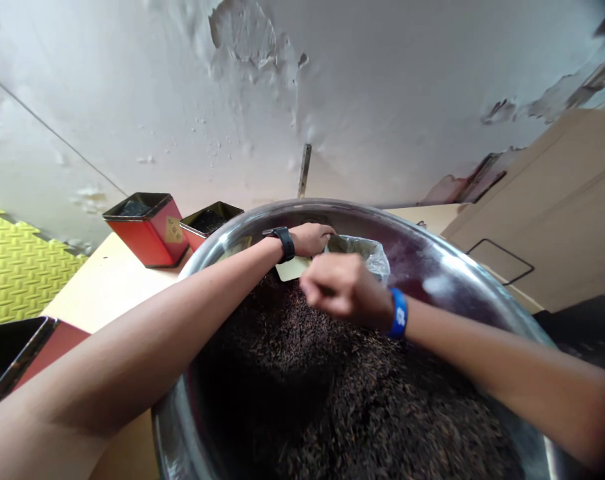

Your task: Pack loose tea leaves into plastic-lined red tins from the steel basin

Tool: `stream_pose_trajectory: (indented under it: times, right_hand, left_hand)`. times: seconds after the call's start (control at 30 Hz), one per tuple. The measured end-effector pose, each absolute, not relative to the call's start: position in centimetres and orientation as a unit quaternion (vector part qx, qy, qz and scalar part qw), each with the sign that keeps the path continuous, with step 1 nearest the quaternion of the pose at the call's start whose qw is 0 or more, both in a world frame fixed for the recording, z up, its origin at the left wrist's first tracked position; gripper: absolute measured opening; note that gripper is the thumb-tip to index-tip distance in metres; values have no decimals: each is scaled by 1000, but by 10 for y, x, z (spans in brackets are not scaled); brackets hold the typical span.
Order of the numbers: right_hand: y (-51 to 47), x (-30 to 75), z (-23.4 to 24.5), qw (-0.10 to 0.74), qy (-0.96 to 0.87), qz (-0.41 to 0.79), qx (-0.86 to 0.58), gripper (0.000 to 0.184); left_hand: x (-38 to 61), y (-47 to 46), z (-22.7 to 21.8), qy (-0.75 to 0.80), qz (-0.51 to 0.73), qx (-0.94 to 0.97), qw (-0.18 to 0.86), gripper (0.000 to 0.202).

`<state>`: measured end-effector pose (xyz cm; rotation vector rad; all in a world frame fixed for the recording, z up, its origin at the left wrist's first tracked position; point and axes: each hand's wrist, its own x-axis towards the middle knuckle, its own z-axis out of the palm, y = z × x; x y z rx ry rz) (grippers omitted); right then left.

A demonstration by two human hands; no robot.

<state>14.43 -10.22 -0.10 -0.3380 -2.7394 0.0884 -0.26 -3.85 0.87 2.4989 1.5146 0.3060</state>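
Note:
Inside a large shiny metal bowl (pixel 487 293) lies a heap of dark, dry shreds (pixel 302 340) that look like loose tea leaves. My left hand (pixel 310 239), with a black watch at the wrist, reaches to the far side. Its fingers are closed at the edge of a clear plastic bag (pixel 379 259), whose mouth gapes upward. Nearer to me, my right hand (pixel 345 287) is a fist above the leaves, in front of the bag; whatever it may hold is hidden. A flat pale-yellow piece (pixel 291 268) shows below my left hand, partly covered.
Two red tins (pixel 150 233) (pixel 202 230) with dark rims stand left of the bowl on a pale tabletop (pixel 102 287). Another red tin (pixel 47 353) is at the near left. Behind is a peeling wall (pixel 382 100); a beige panel (pixel 557 220) stands on the right.

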Motion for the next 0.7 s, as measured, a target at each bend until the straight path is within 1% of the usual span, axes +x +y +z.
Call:
stream_pose_trajectory:
  times: [0.07,0.1,0.13,0.2,0.27,0.33,0.37,0.5,0.7]
  right_hand:
    - [-126,134,-27,95,-989,78,-81,37]
    - [-135,131,-41,52,-992,95,-59,49]
    - [-142,128,-53,25,-991,115,-60,61]
    - [-154,125,-72,-13,-981,169,-93,78]
    - [-164,125,-79,-35,-963,226,-139,85]
    - [-174,126,-76,-30,-949,259,-179,85]
    - [-180,126,-74,-19,-945,264,-195,82]
    - [-197,127,-67,15,-950,242,-197,69]
    - [-198,129,-64,-23,-963,195,-184,56]
  left_hand:
    - [-2,-38,8,528,110,836,98,40]
    - [-3,-37,7,530,111,835,97,40]
    - [-3,-36,6,528,112,836,96,40]
    - [-4,-34,5,526,110,838,98,40]
    - [-5,-33,5,527,108,837,101,40]
    - [-5,-33,5,527,107,837,103,40]
    - [-5,-33,6,527,107,837,103,40]
    - [-5,-32,6,527,109,836,108,39]
    - [-5,-34,7,520,114,839,112,40]
